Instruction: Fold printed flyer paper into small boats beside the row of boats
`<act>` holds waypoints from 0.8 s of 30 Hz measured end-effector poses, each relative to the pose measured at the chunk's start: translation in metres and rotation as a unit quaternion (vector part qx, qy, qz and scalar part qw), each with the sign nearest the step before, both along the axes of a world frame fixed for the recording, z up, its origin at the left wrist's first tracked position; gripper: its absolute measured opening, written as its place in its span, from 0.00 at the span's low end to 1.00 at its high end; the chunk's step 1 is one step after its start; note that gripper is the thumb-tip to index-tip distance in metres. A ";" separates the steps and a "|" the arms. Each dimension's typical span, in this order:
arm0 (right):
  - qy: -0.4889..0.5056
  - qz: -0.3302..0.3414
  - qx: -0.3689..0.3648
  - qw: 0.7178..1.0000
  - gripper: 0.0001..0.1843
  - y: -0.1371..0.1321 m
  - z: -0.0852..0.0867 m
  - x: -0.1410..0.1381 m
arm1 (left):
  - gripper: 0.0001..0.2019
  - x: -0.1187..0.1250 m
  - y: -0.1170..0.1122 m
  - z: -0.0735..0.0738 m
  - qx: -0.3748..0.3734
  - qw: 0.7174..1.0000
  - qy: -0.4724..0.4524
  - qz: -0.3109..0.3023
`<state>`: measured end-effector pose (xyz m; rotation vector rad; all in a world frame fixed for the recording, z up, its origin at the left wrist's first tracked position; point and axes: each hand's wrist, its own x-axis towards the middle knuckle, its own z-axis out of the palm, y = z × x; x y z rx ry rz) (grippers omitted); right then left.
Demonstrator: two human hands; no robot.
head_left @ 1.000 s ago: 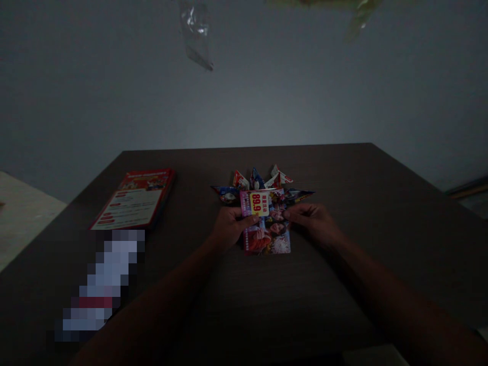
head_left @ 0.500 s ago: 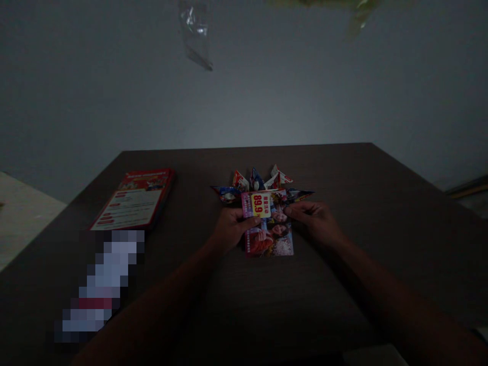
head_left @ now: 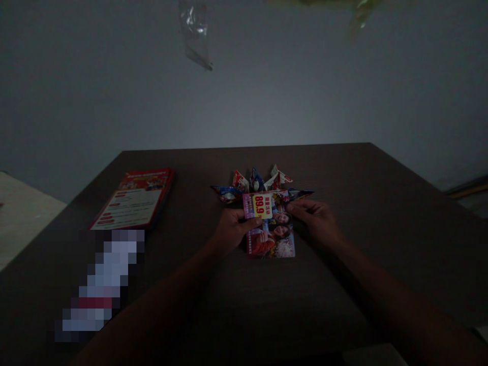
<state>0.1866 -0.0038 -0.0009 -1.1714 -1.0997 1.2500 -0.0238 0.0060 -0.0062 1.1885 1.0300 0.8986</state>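
A printed leaflet with photos of people and a yellow "89.9" price patch is held over the table between both hands. My left hand pinches its left side, with the thumb lying across the front. At its upper right edge, my right hand grips it between thumb and fingers. Just beyond the leaflet, several pointed pieces of folded printed paper, among them a blue one and a red one, fan out in a row. The leaflet hides their lower parts.
A stack of red-and-white leaflets lies at the left of the dark wooden table. Nearer me is a blurred-out pale item. A pale wall stands behind, with a clear plastic bag on it.
The leaflet has shifted slightly right and toward me, with both hands still on it. The folded pieces and the stack have stayed in place.
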 end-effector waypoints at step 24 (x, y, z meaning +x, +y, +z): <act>0.033 -0.049 0.033 0.998 0.10 0.001 -0.002 -0.002 | 0.13 0.002 -0.004 0.000 -0.002 0.999 0.001 -0.035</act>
